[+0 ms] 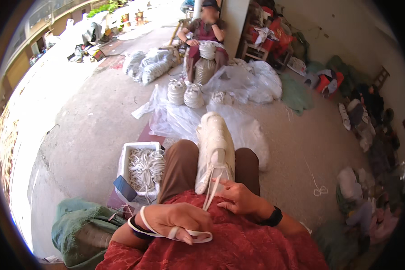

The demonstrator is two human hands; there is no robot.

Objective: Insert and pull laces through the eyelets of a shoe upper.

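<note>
The shoe (212, 130), off-white, lies between the wearer's knees, its toe pointing to the far side and its opening near. The left hand (180, 220) is closed, fingers curled on a white lace (172, 233) that loops about its wrist and runs up to the shoe. The right hand (240, 198) is partly open at the shoe's near end, thumb apart from the forefinger, which is at the lace; whether it grips the lace cannot be told. To the left, just beside the knee, stands a white box (141, 145) of loose laces (146, 168), with a blue phone-like item (124, 189) at its near left corner. Near left lies a green sack (65, 229). Beyond the shoe, plastic sheeting (175, 118) covers part of the floor; farther off, a person (205, 33) sits with one hand raised to the face.
</note>
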